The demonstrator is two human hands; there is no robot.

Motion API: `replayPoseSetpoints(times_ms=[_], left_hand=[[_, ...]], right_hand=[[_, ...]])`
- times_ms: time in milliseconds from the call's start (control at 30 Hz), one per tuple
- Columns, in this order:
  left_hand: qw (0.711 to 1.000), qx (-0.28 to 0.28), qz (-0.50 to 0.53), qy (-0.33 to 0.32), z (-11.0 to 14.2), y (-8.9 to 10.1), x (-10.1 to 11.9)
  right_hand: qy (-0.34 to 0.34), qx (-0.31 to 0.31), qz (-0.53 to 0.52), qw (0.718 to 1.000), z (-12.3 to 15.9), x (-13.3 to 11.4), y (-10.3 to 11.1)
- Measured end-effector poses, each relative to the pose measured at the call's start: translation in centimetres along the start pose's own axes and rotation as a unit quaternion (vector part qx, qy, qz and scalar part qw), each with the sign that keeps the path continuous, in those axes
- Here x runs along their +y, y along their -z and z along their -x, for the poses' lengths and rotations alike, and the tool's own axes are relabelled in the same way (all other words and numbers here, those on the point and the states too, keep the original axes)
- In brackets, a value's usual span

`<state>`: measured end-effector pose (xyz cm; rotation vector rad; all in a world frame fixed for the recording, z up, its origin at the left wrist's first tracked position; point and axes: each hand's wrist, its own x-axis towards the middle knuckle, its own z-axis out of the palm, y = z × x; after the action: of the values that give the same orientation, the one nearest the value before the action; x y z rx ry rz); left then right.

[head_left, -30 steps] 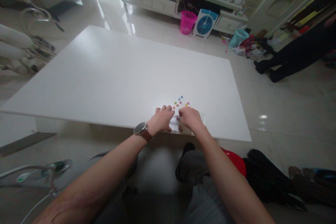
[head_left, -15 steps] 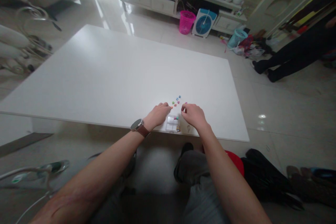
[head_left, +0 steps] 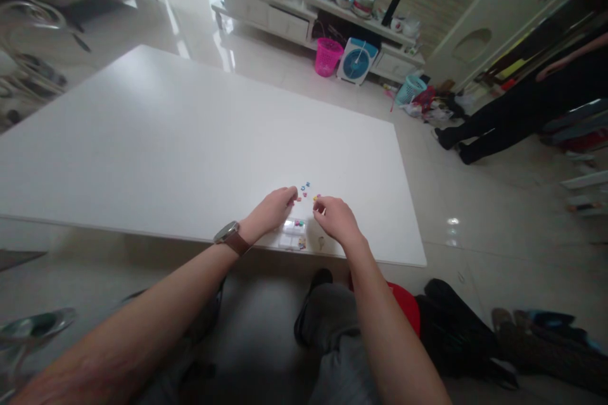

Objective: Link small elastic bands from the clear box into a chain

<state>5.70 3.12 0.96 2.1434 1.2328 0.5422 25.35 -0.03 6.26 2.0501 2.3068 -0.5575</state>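
Near the front edge of a large white table, my left hand, with a watch on its wrist, has its fingers curled and pinched beside several small coloured beads. My right hand is also pinched, fingertips at the beads. What either pinch holds is too small to see. Between and just below the hands lies a small clear compartment box with some coloured beads in it.
A person in dark clothes stands on the floor at the right. Beyond the table are a pink basket, a blue fan and a low white cabinet. A red stool and dark bags lie under my right arm.
Both hands lifted off the clear box and shifted slightly forward to the loose beads, fingers pinching. The view swung a little to the right.
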Motion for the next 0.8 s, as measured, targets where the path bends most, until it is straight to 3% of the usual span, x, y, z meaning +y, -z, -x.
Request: replayPoseSetpoints(times_ms=[167,267,633,800], left_hand=[[0.977,-0.002,0.209,0.052,-0.3,-0.3,0.9],[0.960,0.000,0.267,0.083,-0.4,-0.6,0.7],[0.956,0.017,0.280,0.082,-0.3,-0.1,0.6],[0.971,-0.017,0.228,0.062,0.1,0.2,0.4]], right_hand=[[0.057,-0.007,-0.047,0.997,0.0,-0.3,-0.2],[0.069,-0.007,-0.051,0.996,-0.1,-0.7,-0.3],[0.091,0.026,-0.023,0.995,-0.8,-2.1,-1.1],[0.068,0.012,0.006,0.998,-0.6,-2.0,-0.9]])
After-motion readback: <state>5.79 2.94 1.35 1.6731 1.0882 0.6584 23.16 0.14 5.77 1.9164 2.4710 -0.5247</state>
